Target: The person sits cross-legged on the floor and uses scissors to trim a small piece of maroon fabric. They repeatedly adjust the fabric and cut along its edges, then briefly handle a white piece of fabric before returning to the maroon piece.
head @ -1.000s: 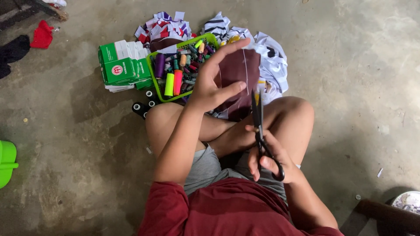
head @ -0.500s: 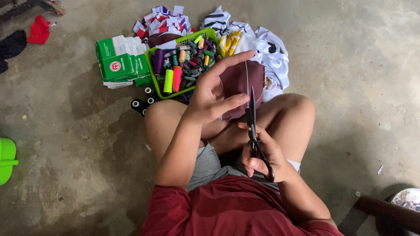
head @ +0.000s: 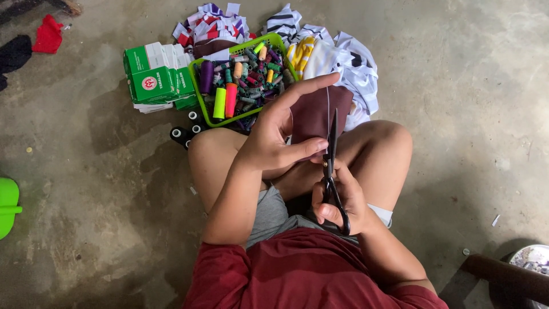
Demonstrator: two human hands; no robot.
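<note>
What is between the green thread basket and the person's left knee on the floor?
In the head view, black thread spools lie on the concrete between the green basket and the left knee.

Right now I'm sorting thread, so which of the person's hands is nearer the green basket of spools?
Left. The left hand holds the dark red cloth just beside the green basket; the right hand grips the scissors nearer the lap.

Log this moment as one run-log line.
left hand: holds maroon fabric | right hand: black scissors at fabric edge | green basket of thread spools ahead
</note>
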